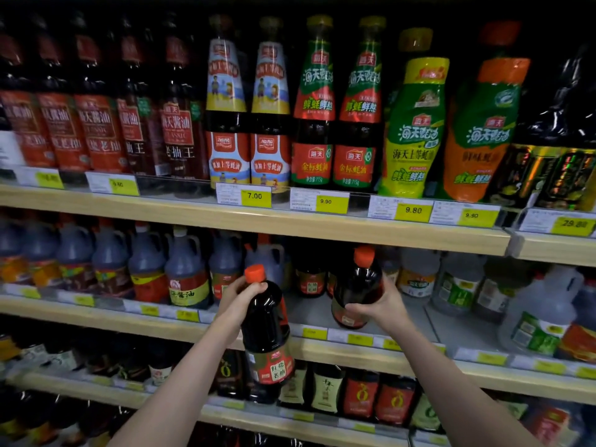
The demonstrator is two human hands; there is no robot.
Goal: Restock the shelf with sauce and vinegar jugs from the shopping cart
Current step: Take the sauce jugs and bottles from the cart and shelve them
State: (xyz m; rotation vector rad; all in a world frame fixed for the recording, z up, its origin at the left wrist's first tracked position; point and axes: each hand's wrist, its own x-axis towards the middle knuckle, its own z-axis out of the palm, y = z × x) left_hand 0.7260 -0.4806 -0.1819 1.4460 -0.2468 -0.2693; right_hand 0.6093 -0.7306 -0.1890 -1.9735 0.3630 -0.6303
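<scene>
Two dark sauce jugs in hand, both with orange caps. Right hand (380, 309) grips the right jug (356, 285) around its lower body, fingers and thumb wrapped on it; its base sits at or just above the middle shelf (403, 321), cannot tell which. Long axis near upright, top leaning slightly right, cap above the fingers. The gap on the shelf lies just left of and behind these fingers, in front of the back-row jugs (309, 279).

Left hand (240, 301) grips the left jug (266, 330) high at neck and shoulder, fingers curled just under the cap. Body hangs below the fingers, out in front of the shelf edge, axis slightly tilted, bottom swinging right.

Judgement: right jug is nearer to placement; the left one needs lifting up and forward into the gap. Risk: the two jugs knocking together.
</scene>
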